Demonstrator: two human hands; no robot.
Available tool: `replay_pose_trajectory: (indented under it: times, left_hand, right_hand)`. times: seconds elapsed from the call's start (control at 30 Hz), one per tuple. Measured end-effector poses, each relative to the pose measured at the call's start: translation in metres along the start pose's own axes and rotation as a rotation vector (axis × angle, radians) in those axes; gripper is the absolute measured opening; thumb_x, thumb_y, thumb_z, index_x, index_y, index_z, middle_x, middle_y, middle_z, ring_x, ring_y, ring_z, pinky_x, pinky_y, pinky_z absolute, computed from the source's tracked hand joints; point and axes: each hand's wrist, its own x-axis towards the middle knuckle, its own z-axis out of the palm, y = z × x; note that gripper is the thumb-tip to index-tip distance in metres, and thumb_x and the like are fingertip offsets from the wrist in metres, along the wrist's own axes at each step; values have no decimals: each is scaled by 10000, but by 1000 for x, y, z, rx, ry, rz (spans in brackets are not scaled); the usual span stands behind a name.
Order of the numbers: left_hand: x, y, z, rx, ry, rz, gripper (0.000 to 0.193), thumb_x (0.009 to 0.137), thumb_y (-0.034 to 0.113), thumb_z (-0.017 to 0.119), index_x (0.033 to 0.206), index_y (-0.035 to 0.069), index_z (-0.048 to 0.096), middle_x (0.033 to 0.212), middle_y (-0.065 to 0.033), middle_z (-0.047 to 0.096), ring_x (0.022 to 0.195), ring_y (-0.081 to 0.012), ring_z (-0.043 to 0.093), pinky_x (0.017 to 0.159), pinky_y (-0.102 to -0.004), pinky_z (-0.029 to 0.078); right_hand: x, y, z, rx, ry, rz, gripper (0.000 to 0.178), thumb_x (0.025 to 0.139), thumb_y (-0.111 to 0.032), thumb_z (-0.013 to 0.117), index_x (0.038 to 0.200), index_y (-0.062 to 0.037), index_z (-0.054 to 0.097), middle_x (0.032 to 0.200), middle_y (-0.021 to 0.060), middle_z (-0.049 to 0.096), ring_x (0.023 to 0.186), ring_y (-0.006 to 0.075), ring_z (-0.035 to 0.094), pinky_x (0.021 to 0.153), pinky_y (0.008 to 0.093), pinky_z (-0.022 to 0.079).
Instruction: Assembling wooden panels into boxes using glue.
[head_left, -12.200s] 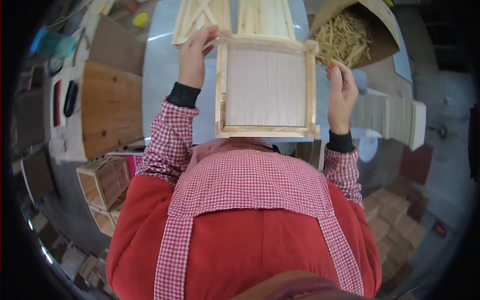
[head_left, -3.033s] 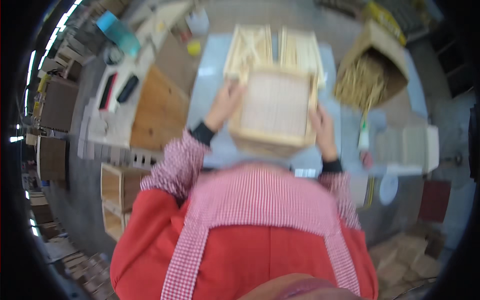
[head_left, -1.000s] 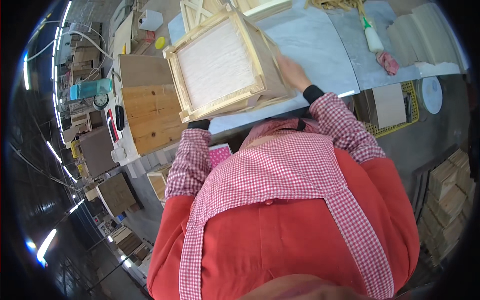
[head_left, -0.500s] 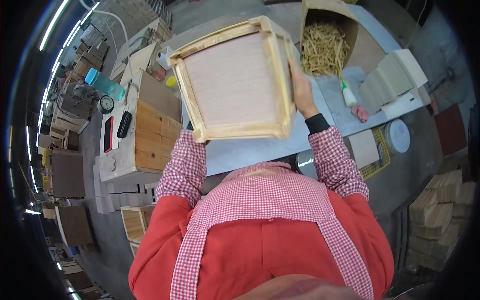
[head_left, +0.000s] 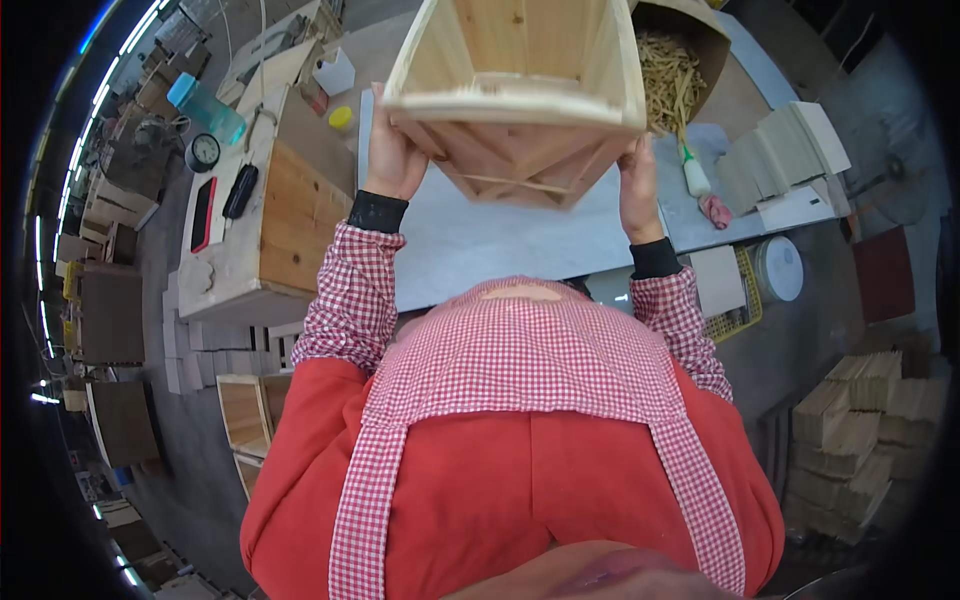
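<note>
A wooden box (head_left: 520, 150) of pale boards is held up above the light table (head_left: 480, 245). Its open top faces up and away, and crossed wooden strips show on the side toward me. My left hand (head_left: 395, 155) grips the box at its left edge, the thumb up along the side. On the opposite edge my right hand (head_left: 640, 190) has its fingers closed on the wood. The far end of the box runs out of the picture, and its edges are slightly smeared by motion.
Right of the box stand a carton of wooden strips (head_left: 672, 85), a glue bottle (head_left: 695, 175), a pink cloth (head_left: 714, 211) and a stack of boards (head_left: 785, 150). A wooden cabinet (head_left: 305, 205) at left carries a phone (head_left: 204, 215), a black case (head_left: 240, 190) and a blue bottle (head_left: 205, 110).
The box has been tipped round: its closed, framed face was toward me before, and now its open inside and crossed side show. My left hand has come into view at the left edge.
</note>
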Motion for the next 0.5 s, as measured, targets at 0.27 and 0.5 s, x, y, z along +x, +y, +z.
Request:
replay_pose_trajectory:
  times: [0.27, 0.5]
  left_hand:
    - [-30, -12, 6, 128, 172, 52, 634, 940, 548, 401, 1344, 60, 431, 1327, -80, 503, 1213, -205, 471, 1023, -353, 352]
    - [-49, -71, -26, -41, 308, -14, 508, 952, 402, 488, 1302, 33, 474, 1260, -62, 549, 1158, -159, 503, 983, -317, 378]
  right_hand:
    - [-9, 21, -20, 46, -134, 260, 536, 1019, -411, 275, 1392, -34, 358, 1397, 77, 414, 1283, 182, 383, 1073, 348, 289]
    - [-21, 70, -53, 173, -102, 556, 547, 1018, -420, 273, 1406, -40, 342, 1381, 86, 432, 1278, 188, 390, 1075, 357, 291]
